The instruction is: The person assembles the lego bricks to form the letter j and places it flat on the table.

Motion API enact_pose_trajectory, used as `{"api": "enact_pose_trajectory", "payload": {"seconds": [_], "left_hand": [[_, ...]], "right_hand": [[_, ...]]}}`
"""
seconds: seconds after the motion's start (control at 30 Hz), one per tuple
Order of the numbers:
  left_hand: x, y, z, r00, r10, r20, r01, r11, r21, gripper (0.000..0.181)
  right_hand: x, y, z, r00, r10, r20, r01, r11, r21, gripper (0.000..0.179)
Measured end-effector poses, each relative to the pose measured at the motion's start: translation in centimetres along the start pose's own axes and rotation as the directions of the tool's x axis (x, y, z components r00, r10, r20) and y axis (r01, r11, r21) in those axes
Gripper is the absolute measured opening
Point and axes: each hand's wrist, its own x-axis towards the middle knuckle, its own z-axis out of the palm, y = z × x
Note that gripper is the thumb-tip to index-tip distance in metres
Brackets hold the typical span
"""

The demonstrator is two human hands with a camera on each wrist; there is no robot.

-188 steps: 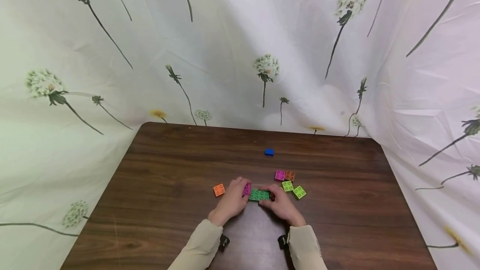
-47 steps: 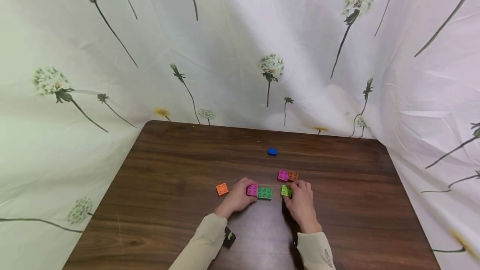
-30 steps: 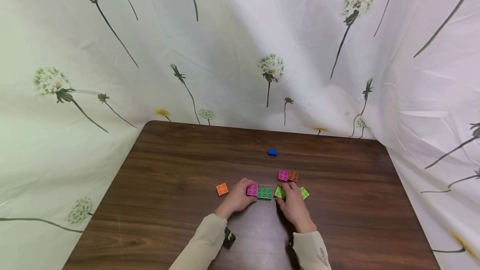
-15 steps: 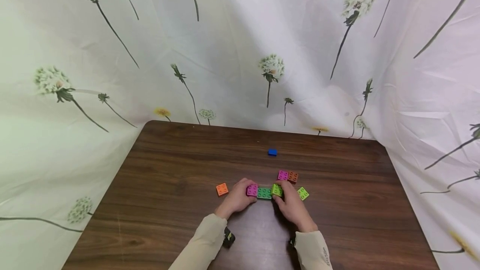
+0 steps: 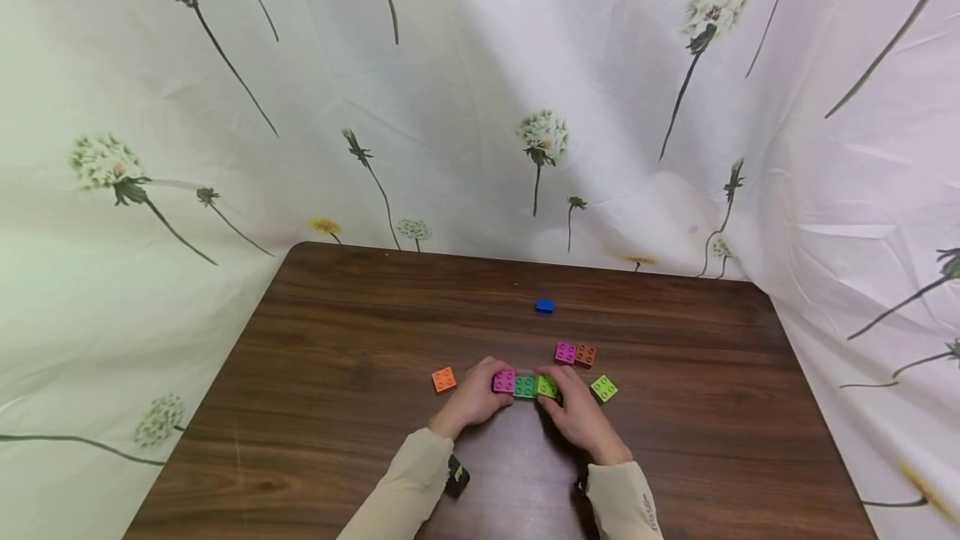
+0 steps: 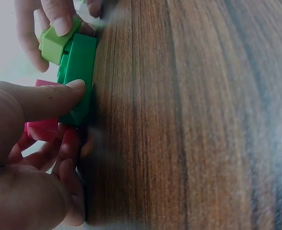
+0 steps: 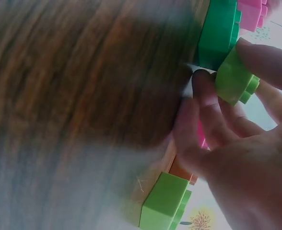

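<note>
My left hand point(image 5: 477, 394) grips a long green building brick point(image 5: 524, 387), its thumb against the near side in the left wrist view. A pink brick point(image 5: 503, 382) sits on the left end of the green one. Between thumb and fingers, my right hand point(image 5: 579, 413) pinches a lime brick point(image 5: 546, 387) at the green brick's right end. That lime brick point(image 7: 234, 76) is tilted in the right wrist view, over the end of the green brick point(image 7: 217, 38). Whether their studs are joined cannot be told.
Right of the hands lies another lime brick point(image 5: 603, 388). Behind it, a second pink brick point(image 5: 566, 352) and a brown brick point(image 5: 586, 355) stand side by side. A blue brick point(image 5: 544, 306) lies farther back. An orange brick point(image 5: 444, 379) is left of my left hand.
My right hand has picked up the nearer lime brick and carried it left onto the green brick's right end. The pink brick came to sit on the green one; the left hand has stayed put lately.
</note>
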Motion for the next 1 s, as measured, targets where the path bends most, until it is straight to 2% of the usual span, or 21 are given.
{"api": "enact_pose_trajectory", "payload": {"seconds": [0.2, 0.43, 0.63, 1.0], "left_hand": [[-0.01, -0.06, -0.02, 1.000, -0.004, -0.001, 0.004, 1.000, 0.004, 0.034], [0.01, -0.07, -0.01, 1.000, 0.000, -0.002, 0.000, 1.000, 0.006, 0.034], [0.09, -0.16, 0.08, 1.000, -0.001, 0.003, 0.001, 1.000, 0.007, 0.034], [0.16, -0.23, 0.22, 1.000, -0.010, 0.005, 0.010, 1.000, 0.018, 0.035]], "right_hand": [[0.06, -0.08, 0.04, 1.000, 0.010, 0.014, -0.010, 1.000, 0.027, 0.039], [0.32, -0.25, 0.40, 1.000, -0.021, 0.007, 0.021, 1.000, 0.016, 0.039], [0.33, -0.42, 0.65, 1.000, 0.012, 0.008, -0.013, 0.999, 0.036, 0.039], [0.37, -0.10, 0.68, 1.000, 0.022, -0.003, -0.022, 0.998, 0.057, 0.030]]}}
